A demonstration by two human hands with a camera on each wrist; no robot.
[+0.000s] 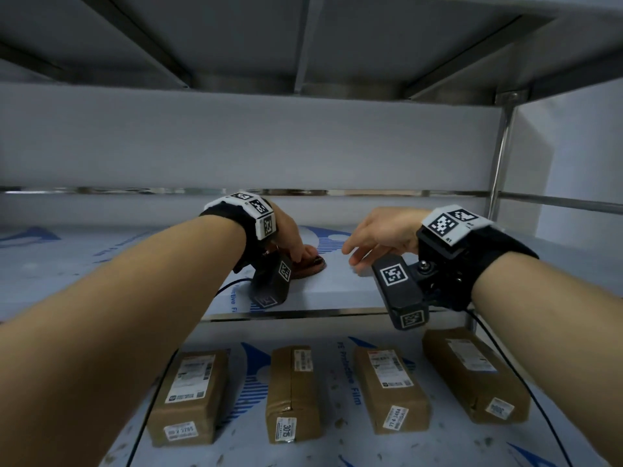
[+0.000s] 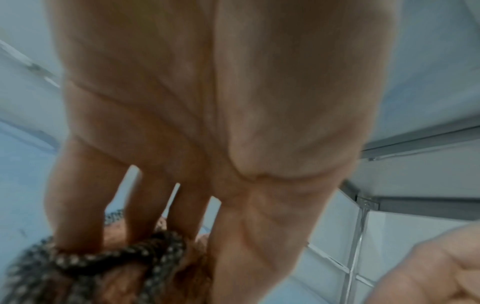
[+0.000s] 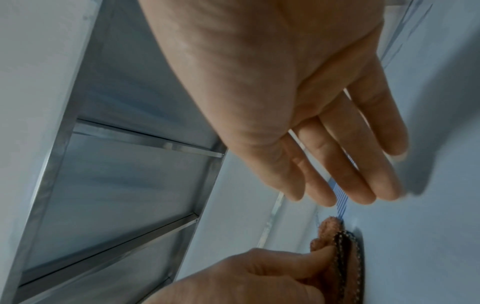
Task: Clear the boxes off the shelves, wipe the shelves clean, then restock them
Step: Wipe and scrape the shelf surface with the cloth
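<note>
Careful: your left hand (image 1: 292, 238) is pinching the cloth (image 1: 312, 265), right hand (image 1: 381, 234) hovering slack; loose folds risk dragging unevenly.

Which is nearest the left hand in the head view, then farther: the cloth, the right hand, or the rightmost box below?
1. Cloth: under the left hand, on the upper shelf.
2. Right hand: to its right, apart.
3. Rightmost box: lower shelf, far right.
</note>
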